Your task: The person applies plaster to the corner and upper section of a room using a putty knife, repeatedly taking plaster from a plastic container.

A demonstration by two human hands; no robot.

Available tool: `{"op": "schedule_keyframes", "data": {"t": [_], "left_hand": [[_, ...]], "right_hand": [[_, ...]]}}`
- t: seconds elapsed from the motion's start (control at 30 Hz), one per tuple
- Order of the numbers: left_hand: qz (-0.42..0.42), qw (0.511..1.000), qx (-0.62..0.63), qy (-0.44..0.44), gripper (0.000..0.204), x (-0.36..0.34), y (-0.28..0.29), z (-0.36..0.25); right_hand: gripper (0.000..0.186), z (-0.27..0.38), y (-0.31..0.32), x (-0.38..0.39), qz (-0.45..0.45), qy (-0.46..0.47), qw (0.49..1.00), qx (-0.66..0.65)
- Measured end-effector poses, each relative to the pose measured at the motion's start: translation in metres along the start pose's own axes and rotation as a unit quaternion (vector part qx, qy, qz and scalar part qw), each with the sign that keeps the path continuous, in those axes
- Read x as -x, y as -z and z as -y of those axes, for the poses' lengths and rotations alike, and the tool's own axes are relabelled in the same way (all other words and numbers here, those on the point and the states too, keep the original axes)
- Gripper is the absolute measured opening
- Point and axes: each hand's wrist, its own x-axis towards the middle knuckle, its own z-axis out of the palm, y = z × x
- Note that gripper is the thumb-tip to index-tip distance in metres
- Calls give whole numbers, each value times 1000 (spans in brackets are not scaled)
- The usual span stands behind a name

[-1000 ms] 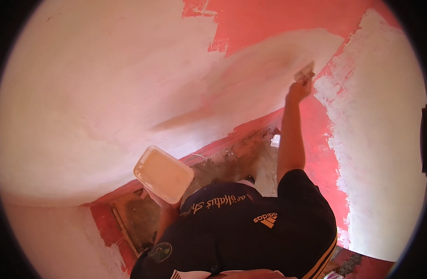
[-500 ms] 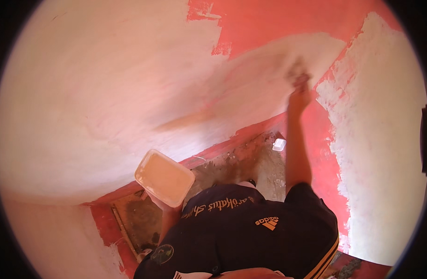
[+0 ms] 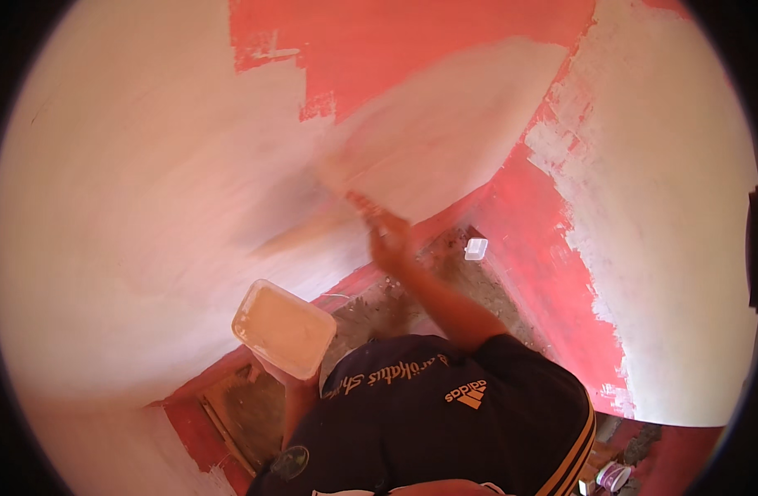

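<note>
My left hand (image 3: 289,379) holds a rectangular plastic tub (image 3: 246,306) from below, its fingers mostly hidden under it. Smooth beige paint (image 3: 284,327) lies in the tub. Ahead, my right hand (image 3: 389,238) is closed on a paintbrush (image 3: 356,198) that is smeared by motion, its bristles hard to make out. The brush is at the wall (image 3: 428,136), where pale paint covers part of a red surface. A ragged red patch (image 3: 370,50) shows above, and a red strip runs along the wall's foot.
To the right, another wall (image 3: 676,207) is part pale, part red (image 3: 527,248). A small white container (image 3: 476,249) sits on the dirty floor (image 3: 449,269) near the corner. A wooden frame (image 3: 226,426) lies lower left. A white and purple tub (image 3: 614,476) stands behind at lower right.
My right hand has swept left and downward along the wall with the paintbrush. The view has turned a little to the right. My left hand keeps hold of the tub in about the same place.
</note>
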Motion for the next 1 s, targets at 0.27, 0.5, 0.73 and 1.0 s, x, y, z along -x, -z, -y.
{"op": "schedule_keyframes", "data": {"t": [0.27,0.5,0.73,1.0], "left_hand": [[-48,998,28,-17,62,-5,4,9],[-30,998,45,-39,57,-3,-23,20],[20,996,20,-80,59,9,-58,40],[-23,995,-7,-97,58,12,-144,127]], "right_hand": [[40,-161,247,-169,-415,-45,908,-26],[44,-97,42,-93,-229,15,973,42],[38,-56,97,-46,-27,-132,990,46],[40,-158,247,-189,-310,-37,941,128]]}}
